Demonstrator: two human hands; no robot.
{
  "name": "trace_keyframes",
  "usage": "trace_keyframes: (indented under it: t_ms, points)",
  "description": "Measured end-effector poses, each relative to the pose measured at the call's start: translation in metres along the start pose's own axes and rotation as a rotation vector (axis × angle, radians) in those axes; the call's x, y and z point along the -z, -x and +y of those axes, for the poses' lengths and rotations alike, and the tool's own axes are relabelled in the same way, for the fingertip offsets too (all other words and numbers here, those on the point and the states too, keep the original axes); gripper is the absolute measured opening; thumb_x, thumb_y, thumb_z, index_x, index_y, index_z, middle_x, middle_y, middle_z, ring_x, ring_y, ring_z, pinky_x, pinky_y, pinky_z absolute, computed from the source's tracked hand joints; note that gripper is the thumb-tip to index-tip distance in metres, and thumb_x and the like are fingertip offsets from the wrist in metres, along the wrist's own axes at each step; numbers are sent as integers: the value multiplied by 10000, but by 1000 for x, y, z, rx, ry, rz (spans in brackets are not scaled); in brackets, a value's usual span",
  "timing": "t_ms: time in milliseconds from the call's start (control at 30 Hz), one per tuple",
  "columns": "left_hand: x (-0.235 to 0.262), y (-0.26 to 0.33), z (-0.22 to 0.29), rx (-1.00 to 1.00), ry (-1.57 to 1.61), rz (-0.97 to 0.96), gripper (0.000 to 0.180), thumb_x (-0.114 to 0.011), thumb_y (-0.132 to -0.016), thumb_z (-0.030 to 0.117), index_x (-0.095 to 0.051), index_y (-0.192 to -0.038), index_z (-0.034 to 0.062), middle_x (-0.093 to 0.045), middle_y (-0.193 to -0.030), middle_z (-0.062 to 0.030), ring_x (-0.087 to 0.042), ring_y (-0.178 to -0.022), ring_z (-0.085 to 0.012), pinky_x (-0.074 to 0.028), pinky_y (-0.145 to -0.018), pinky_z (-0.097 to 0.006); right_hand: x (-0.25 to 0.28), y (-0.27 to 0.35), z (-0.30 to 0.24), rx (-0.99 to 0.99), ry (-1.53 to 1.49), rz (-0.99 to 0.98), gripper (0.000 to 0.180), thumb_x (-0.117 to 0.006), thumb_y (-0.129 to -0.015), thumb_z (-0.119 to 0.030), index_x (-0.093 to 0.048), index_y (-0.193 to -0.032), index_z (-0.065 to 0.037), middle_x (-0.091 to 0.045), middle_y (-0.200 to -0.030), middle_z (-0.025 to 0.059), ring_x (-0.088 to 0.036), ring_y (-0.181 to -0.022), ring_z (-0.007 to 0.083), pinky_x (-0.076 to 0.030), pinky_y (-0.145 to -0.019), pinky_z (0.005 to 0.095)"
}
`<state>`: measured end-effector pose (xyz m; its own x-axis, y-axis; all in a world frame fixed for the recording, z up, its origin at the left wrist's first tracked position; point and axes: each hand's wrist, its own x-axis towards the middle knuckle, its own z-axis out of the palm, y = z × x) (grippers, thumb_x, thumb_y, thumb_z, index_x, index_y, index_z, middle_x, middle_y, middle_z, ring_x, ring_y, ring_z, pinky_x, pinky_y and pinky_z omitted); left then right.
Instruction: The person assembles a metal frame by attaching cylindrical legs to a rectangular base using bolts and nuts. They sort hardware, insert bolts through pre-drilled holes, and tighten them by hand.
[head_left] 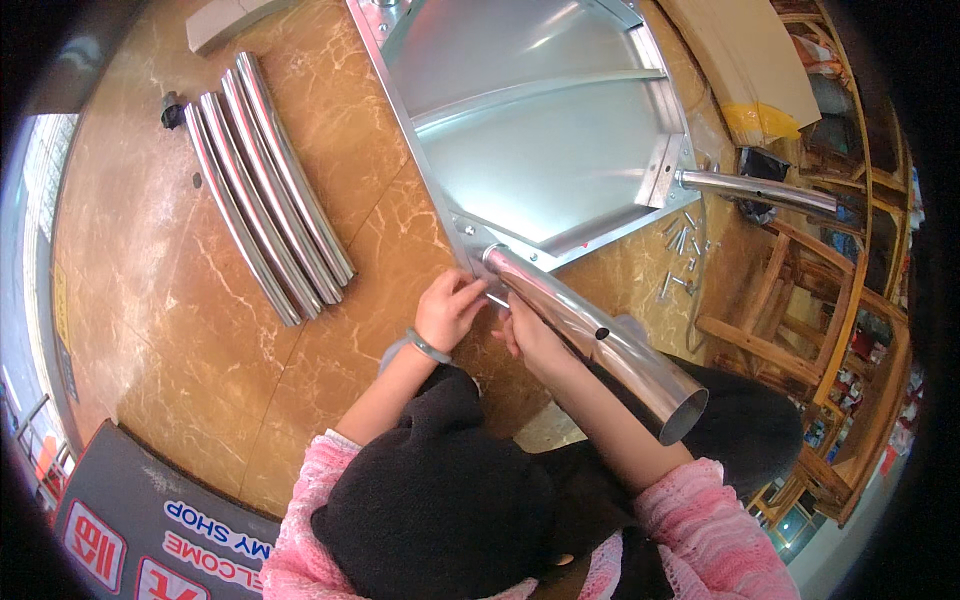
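A shiny metal tube leg [600,335] stands up from the near corner of an upturned sheet-metal panel [480,215] with folded edges. My left hand [448,312] is closed in a pinch beside the base of that leg; whatever its fingertips hold is hidden. Just right of it and partly behind the leg, my right hand [532,338] is closed on a thin metal rod [497,300], whose bright end points toward the left fingertips. Another tube leg [760,190] sticks out from the panel's right corner.
Several loose polished tubes [265,190] lie side by side on the brown tiled floor, with a small black cap [172,110] near them. Screws [680,240] are scattered right of the panel. Beyond are a cardboard piece [745,60], a wooden stool [770,310] and a dark doormat [150,500].
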<state>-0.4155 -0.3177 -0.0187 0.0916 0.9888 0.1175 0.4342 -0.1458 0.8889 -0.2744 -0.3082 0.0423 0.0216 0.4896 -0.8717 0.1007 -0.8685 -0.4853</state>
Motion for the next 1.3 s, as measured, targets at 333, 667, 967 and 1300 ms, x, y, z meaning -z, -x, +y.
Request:
trace_keyframes:
  t_ms: [333, 667, 967, 1300]
  points:
    - [-12, 1, 9, -229, -69, 73, 283, -600, -633, 66, -620, -912, 30, -588, -840, -68, -570, -676, -222, -484, -548, -305, -1, 17, 10, 420, 531, 74, 356, -373, -954, -345, -473, -785, -49, -459, -571, 17, -454, -474, 103, -382, -451, 245]
    - [-9, 3, 13, -168, -88, 69, 306, -621, -608, 38, -634, -913, 52, -601, -836, -65, -563, -681, -233, -471, -562, -311, 1, 14, 6, 347, 474, -41, 332, -352, -965, -293, -456, -772, -45, -440, -583, 19, -440, -491, 103, -378, -453, 236]
    - [-6, -8, 8, -154, -62, -7, 335, -565, -586, -24, -620, -912, 29, -591, -853, -82, -566, -760, -260, -491, -648, -330, 4, 26, -23, 643, 898, 201, 279, -425, -942, -270, -517, -879, -14, -541, -716, 91, -558, -674, 187, -457, -597, 296]
    - [2, -29, 1, -249, -28, -201, 313, -549, -589, -15, -622, -888, 42, -573, -866, -69, -545, -821, -248, -484, -698, -326, 50, -30, 29, 758, 495, 177, 344, -710, -737, -106, -520, -1011, -23, -557, -868, 126, -566, -775, 213, -447, -669, 292]
